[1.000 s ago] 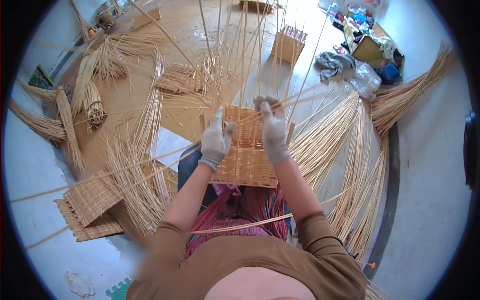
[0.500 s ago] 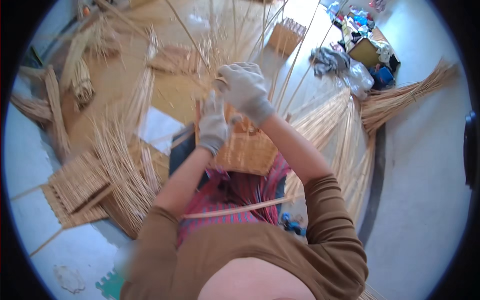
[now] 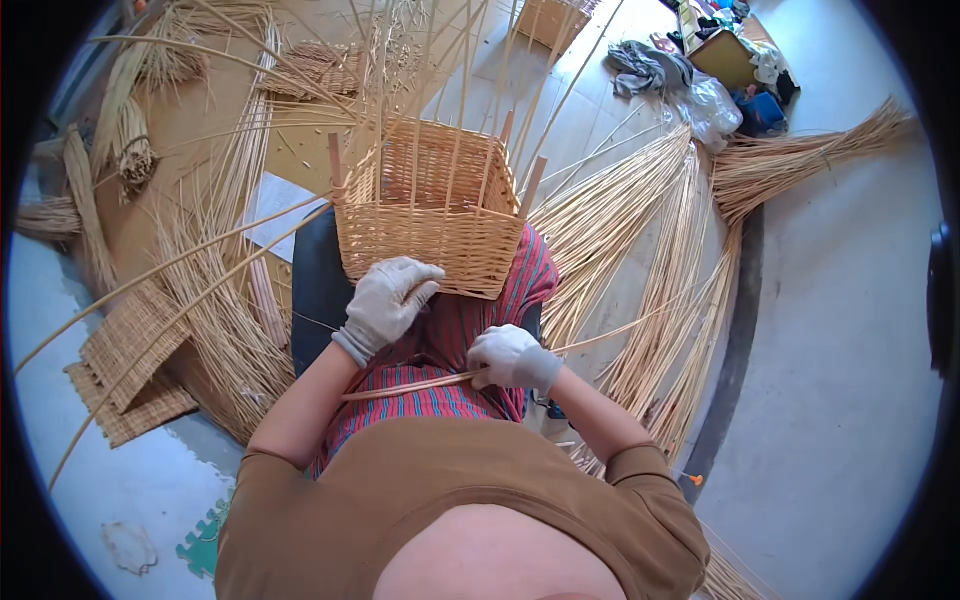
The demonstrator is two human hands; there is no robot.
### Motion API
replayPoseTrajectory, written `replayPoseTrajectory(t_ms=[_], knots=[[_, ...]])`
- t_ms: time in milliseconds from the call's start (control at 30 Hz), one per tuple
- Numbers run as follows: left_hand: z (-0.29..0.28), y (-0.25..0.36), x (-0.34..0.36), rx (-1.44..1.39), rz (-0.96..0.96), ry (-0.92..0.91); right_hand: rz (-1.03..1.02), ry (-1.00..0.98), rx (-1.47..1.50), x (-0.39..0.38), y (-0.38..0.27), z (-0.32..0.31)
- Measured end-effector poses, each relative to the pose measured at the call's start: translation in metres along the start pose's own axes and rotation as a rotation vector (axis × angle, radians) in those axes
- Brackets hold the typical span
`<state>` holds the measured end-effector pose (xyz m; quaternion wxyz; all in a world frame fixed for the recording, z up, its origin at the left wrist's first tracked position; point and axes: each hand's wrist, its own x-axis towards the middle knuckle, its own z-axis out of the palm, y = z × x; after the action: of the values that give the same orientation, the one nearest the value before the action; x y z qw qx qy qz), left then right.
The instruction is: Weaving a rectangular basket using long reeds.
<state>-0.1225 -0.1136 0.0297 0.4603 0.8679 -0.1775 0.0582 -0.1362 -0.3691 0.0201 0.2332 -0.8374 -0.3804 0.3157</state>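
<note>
A square basket (image 3: 430,240) of woven wicker stands tilted on my lap, its inside showing, with tall stakes rising from its sides and rim. My left hand (image 3: 388,303), in a pale glove, lies against the basket's near lower edge, thumb and fingers slightly apart with nothing seen between them. Over my lap, my right hand (image 3: 508,358), gloved too, is closed around thin wicker rods (image 3: 412,387). These rods lie across the striped red and blue cloth (image 3: 440,405) on my legs. The right fingertips are partly hidden.
Loose rods fan out on the floor at right (image 3: 640,230), beside a tied bundle (image 3: 810,160). More rods (image 3: 225,340) and woven panels (image 3: 135,350) lie at left. Long rods stick out leftward from the basket. A plastic bag (image 3: 708,108) and another basket (image 3: 552,22) are farther off.
Both hands have come down from above the basket. My left hand now rests at its lower edge, and my right has taken hold of the rods on my lap. The basket's inside now shows.
</note>
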Motion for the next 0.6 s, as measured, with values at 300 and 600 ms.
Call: replayPoseTrajectory(t_ms=[300, 600], knots=[[-0.035, 0.010, 0.005, 0.386, 0.033, -0.259, 0.279, 0.506, 0.294, -0.012, 0.032, -0.051], [-0.025, -0.002, 0.029, -0.030, -0.075, 0.226, -0.058, 1.059, 0.886, 0.002, 0.017, -0.064]])
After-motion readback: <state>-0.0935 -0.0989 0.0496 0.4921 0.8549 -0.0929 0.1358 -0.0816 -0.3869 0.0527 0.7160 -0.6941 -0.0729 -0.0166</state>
